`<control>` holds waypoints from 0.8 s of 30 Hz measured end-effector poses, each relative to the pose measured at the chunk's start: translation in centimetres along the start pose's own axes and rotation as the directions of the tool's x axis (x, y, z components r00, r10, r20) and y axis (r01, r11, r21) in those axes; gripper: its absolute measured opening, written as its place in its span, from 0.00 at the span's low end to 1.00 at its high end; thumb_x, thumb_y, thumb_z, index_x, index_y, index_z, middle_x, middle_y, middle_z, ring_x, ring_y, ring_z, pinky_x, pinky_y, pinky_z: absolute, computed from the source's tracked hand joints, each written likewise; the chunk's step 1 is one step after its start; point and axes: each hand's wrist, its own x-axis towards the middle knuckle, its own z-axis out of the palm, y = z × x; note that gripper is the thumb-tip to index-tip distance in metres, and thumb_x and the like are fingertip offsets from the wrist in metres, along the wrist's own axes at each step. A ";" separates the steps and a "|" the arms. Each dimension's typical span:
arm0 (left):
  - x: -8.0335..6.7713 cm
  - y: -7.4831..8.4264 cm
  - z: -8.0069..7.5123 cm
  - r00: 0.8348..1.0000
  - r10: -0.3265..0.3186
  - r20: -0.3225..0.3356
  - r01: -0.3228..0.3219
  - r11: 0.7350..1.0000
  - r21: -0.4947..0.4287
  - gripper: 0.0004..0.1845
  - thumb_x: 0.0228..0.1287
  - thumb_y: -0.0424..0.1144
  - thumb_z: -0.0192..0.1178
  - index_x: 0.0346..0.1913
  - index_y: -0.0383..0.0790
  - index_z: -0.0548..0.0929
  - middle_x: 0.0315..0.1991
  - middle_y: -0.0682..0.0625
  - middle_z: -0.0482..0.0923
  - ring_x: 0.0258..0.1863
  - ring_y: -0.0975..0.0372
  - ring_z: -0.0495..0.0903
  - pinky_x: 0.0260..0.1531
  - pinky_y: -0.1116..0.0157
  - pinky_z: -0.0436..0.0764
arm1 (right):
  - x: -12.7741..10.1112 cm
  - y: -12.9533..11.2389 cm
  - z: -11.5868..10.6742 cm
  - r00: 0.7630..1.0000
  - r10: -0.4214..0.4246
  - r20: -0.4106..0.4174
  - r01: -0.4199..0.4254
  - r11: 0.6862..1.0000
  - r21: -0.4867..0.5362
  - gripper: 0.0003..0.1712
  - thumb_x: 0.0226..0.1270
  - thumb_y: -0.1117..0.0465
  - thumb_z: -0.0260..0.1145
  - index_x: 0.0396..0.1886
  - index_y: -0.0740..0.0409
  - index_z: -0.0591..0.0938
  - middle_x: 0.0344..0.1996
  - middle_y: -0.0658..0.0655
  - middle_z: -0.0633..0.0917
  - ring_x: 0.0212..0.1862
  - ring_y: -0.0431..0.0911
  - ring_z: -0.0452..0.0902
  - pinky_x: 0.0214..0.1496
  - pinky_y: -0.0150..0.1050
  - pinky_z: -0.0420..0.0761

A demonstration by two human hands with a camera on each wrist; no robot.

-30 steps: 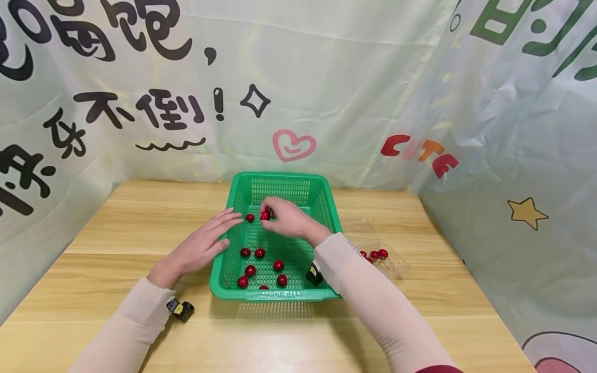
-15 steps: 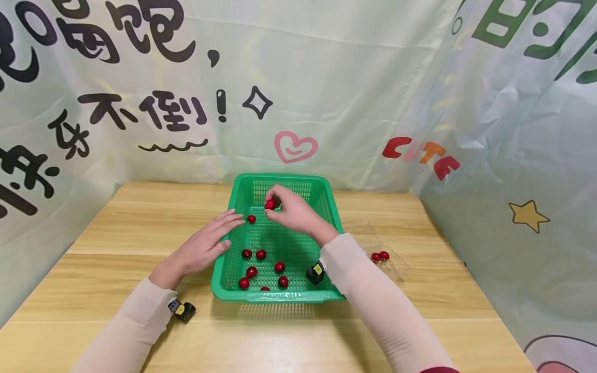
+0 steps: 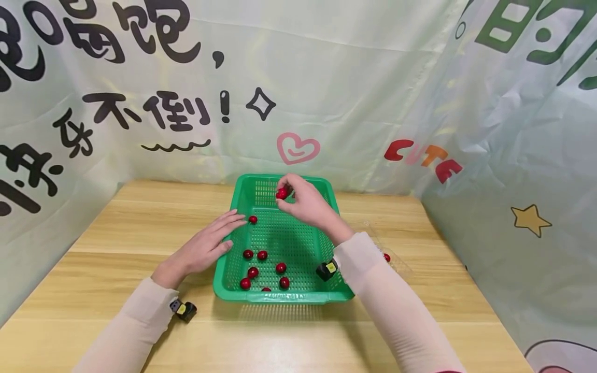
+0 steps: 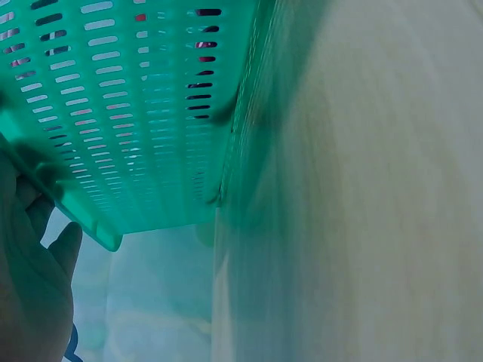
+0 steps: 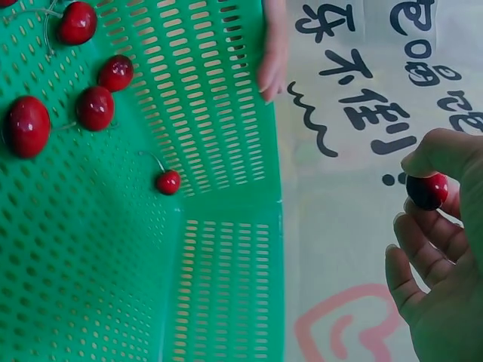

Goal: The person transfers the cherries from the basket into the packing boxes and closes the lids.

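A green perforated basket (image 3: 298, 298) stands mid-table with several red cherries (image 3: 262, 255) on its floor. My right hand (image 3: 304, 199) is raised over the basket's far end and pinches one cherry (image 3: 282, 194) between thumb and fingertips; the right wrist view shows the same cherry (image 5: 427, 190) at my fingertips above the basket (image 5: 226, 256). My left hand (image 3: 207, 246) lies flat with straight fingers against the basket's left rim, near a lone cherry (image 3: 253, 219). In the left wrist view the basket wall (image 4: 136, 128) fills the frame beside my palm (image 4: 30, 286).
A clear plastic tray (image 3: 396, 261) with a cherry (image 3: 387, 257) lies right of the basket, partly behind my right forearm. The wooden table (image 3: 116, 217) is enclosed by printed cloth walls (image 3: 326, 93) at the back and right. Small black wrist cameras (image 3: 184, 310) sit by each arm.
My right hand has lifted a cherry from the basket floor and moved up and toward the far end. My left hand has stayed at the rim.
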 end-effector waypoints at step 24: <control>0.1 0.0 -0.1 1.000 0.007 0.008 -0.007 1.000 0.009 0.26 0.72 0.36 0.50 0.71 0.38 0.66 0.73 0.42 0.60 0.75 0.49 0.49 0.69 0.43 0.55 | -4.2 0.9 -4.8 0.994 -0.080 -0.068 0.072 0.991 -0.113 0.14 0.62 0.63 0.69 0.42 0.56 0.73 0.36 0.51 0.79 0.40 0.46 0.76 0.47 0.44 0.77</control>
